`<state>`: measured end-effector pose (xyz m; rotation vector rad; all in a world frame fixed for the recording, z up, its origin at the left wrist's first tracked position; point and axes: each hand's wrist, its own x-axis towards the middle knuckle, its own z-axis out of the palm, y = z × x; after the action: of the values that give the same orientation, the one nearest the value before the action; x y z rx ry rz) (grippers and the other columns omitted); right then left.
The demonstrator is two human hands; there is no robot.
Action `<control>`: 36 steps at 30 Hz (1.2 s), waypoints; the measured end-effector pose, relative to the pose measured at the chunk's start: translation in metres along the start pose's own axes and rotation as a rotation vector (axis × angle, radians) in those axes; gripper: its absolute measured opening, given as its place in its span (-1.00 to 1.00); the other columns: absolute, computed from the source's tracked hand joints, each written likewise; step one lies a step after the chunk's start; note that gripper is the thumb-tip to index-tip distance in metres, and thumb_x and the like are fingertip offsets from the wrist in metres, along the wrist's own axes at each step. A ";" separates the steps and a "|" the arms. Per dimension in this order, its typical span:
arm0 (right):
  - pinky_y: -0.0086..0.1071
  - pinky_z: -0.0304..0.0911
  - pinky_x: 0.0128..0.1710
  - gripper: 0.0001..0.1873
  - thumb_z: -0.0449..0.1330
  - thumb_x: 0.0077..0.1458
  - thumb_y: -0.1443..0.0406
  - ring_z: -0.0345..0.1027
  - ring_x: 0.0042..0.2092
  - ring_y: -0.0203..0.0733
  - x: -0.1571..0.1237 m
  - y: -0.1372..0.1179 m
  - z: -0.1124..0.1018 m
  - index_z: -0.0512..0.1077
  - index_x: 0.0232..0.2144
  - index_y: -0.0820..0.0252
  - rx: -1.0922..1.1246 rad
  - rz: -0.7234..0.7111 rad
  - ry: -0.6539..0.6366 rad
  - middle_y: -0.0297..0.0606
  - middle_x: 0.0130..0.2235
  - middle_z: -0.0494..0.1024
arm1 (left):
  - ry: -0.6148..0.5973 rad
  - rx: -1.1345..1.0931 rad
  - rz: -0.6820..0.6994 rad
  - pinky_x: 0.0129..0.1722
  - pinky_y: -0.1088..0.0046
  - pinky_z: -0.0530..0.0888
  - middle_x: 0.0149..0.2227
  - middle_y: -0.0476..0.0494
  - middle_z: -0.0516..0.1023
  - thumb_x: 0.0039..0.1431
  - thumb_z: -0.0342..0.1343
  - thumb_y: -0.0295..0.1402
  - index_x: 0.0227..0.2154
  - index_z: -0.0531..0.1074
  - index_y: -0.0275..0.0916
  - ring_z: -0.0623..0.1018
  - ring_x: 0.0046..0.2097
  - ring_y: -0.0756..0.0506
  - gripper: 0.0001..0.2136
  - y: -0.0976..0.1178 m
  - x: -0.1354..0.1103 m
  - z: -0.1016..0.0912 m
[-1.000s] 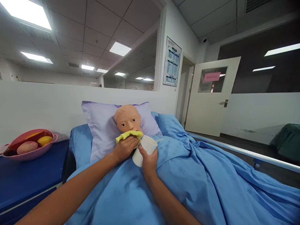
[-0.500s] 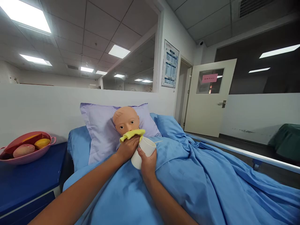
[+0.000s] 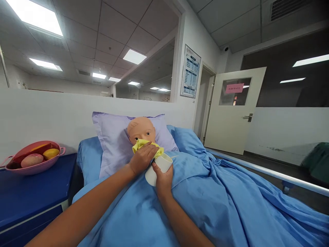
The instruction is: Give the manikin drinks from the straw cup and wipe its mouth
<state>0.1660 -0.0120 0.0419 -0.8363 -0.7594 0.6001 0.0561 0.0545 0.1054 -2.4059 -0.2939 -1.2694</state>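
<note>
A bald manikin (image 3: 141, 128) lies with its head on a lilac pillow (image 3: 113, 147), covered to the chin by a blue quilt (image 3: 200, 192). My left hand (image 3: 142, 159) presses a yellow cloth (image 3: 138, 144) over the manikin's mouth and nose, its fingers laid across the cloth. In my right hand (image 3: 164, 180) is a white cup (image 3: 151, 176), tilted, with its rim just below the cloth. A thin pale stick (image 3: 174, 156) shows beyond the cup's rim. The inside of the cup is mostly hidden.
On the blue bedside cabinet (image 3: 48, 187) at left stands a pink basket (image 3: 38, 168) with several fruits. A bed rail (image 3: 257, 166) runs along the right side. Behind it are an open door (image 3: 228, 130) and a dark green covered object (image 3: 316, 161).
My left hand has slid the cloth slightly up and across the manikin's lower face, now covering its nose. The right hand still holds the cup. The view has shifted a little.
</note>
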 end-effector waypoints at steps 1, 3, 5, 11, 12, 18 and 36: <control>-0.20 0.39 -0.21 -0.33 0.42 -0.22 0.11 0.46 -0.22 -0.09 0.000 0.000 0.000 0.31 -0.06 0.18 0.002 0.007 0.003 -0.22 -0.17 0.54 | -0.032 0.004 0.009 0.22 0.05 0.38 -0.04 -0.32 0.59 0.34 -0.17 -0.45 0.02 0.41 -0.30 0.54 0.08 -0.16 -0.68 -0.002 -0.001 0.002; -0.19 0.39 -0.20 -0.31 0.42 -0.21 0.10 0.45 -0.20 -0.08 -0.001 0.000 0.000 0.30 -0.05 0.18 0.009 0.007 -0.003 -0.21 -0.15 0.53 | -0.089 0.014 0.035 0.20 0.12 0.42 -0.02 -0.34 0.58 0.35 -0.18 -0.45 -0.01 0.42 -0.32 0.53 0.09 -0.16 -0.69 -0.006 -0.009 0.005; -0.19 0.38 -0.17 -0.31 0.42 -0.21 0.10 0.45 -0.19 -0.08 -0.001 0.000 0.000 0.30 -0.05 0.18 0.004 -0.006 -0.016 -0.20 -0.15 0.53 | -0.126 0.025 0.035 0.18 0.17 0.44 -0.01 -0.33 0.58 0.35 -0.16 -0.45 -0.02 0.42 -0.32 0.53 0.10 -0.16 -0.71 -0.010 -0.023 0.007; -0.17 0.36 -0.14 -0.33 0.42 -0.22 0.11 0.44 -0.20 -0.09 -0.002 0.002 0.000 0.30 -0.09 0.19 -0.076 -0.032 -0.064 -0.22 -0.18 0.52 | -0.095 0.031 -0.134 -0.08 0.24 0.56 -0.23 -0.26 0.62 0.35 -0.16 -0.39 -0.16 0.47 -0.28 0.61 -0.14 -0.15 -0.72 -0.003 -0.069 0.003; -0.17 0.36 -0.14 -0.34 0.43 -0.24 0.11 0.44 -0.20 -0.08 -0.002 0.002 -0.001 0.30 -0.10 0.20 -0.102 -0.033 -0.071 -0.22 -0.19 0.52 | -0.073 0.033 -0.164 -0.13 0.25 0.57 -0.24 -0.27 0.62 0.35 -0.18 -0.38 -0.15 0.47 -0.29 0.62 -0.17 -0.15 -0.70 0.002 -0.072 -0.001; -0.21 0.35 -0.17 -0.37 0.43 -0.23 0.13 0.43 -0.21 -0.11 -0.007 0.002 -0.003 0.31 -0.12 0.17 -0.127 -0.053 -0.171 -0.23 -0.19 0.54 | 0.484 -0.435 -1.154 -0.22 0.45 0.49 -0.18 -0.09 0.61 0.23 0.08 -0.16 -0.12 0.49 -0.19 0.57 -0.15 -0.12 -0.73 0.051 -0.038 -0.059; -0.24 0.32 -0.21 -0.39 0.44 -0.24 0.18 0.42 -0.21 -0.09 -0.008 -0.005 0.001 0.35 -0.11 0.15 -0.266 -0.002 -0.432 -0.30 -0.22 0.54 | 0.832 -1.674 -1.618 -0.04 0.28 0.59 -0.18 -0.23 0.67 0.26 0.06 -0.42 0.14 0.33 -0.35 0.67 -0.19 -0.18 -0.61 0.015 -0.105 -0.046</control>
<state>0.1613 -0.0205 0.0436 -0.9617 -1.2534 0.6978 -0.0320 0.0210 0.0379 -1.4199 -1.4904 -4.3191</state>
